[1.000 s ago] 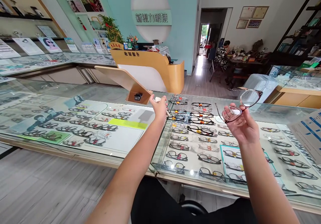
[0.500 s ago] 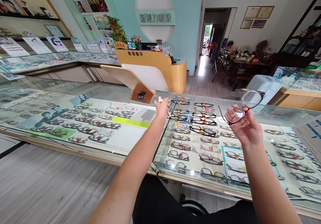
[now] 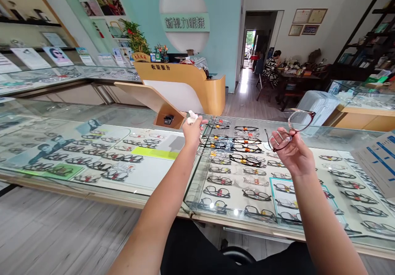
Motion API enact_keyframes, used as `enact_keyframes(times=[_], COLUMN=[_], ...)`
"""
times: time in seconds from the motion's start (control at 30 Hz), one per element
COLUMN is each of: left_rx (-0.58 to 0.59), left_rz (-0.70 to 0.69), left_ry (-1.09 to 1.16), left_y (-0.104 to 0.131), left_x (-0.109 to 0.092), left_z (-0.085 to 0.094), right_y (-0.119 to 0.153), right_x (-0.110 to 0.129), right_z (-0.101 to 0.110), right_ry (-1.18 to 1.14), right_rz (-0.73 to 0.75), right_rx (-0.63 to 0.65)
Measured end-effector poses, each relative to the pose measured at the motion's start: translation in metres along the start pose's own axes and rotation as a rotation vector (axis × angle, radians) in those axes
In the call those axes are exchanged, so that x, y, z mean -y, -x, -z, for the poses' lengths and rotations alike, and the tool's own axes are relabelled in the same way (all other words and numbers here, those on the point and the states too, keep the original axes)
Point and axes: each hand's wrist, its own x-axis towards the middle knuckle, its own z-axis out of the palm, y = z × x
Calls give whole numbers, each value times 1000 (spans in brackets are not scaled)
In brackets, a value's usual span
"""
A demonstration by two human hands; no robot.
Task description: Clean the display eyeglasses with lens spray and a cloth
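Over the glass counter, my left hand (image 3: 192, 133) is closed around a small white object (image 3: 191, 116) whose narrow top looks like a spray nozzle; most of it is hidden in the fist. To the right, my right hand (image 3: 294, 153) grips a pair of eyeglasses (image 3: 300, 121) with dark reddish-brown rims. The glasses are tilted in the air, thumb and fingers pinching near the middle, with one lens in front of the fingers and one temple arm sticking out left. Both hands are apart from each other.
Below is a glass display case (image 3: 197, 209) with rows of eyeglasses inside. A tilted wooden-backed mirror stand (image 3: 168, 116) stands beyond my left hand. A printed card (image 3: 378, 160) stands at the right. A cash counter (image 3: 216, 94) and a seated person (image 3: 270, 71) are farther back.
The view has turned slightly to the right. The white object in my left hand now leans more to the left. My right hand still holds the eyeglasses in much the same pose.
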Motion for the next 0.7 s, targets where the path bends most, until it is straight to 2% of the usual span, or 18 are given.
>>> enact_keyframes(times=[0.13,0.23,0.3,0.4,0.53,0.7], left_rx=[294,510,597,638,672,628], left_rz=[-129,-158,-157,-58,213,371], left_ry=[-99,-171,-166,-42,209,350], left_y=[32,56,68,80,88,86], left_x=[-12,-15,-13,-10,-9,-12], left_z=[-10,-16,-19,-24,-30,-34], right_y=[-2,-2,-2,0,2,3], right_x=[-3,-7,-10,-15,-21,-24], right_z=[-2,-2,-4,-7,-11,-13], right_ry=[41,87,118,159,186,213], right_rz=[21,16,-1,-38,-77,-85], right_rx=[21,13,-2,-11,-10,-4])
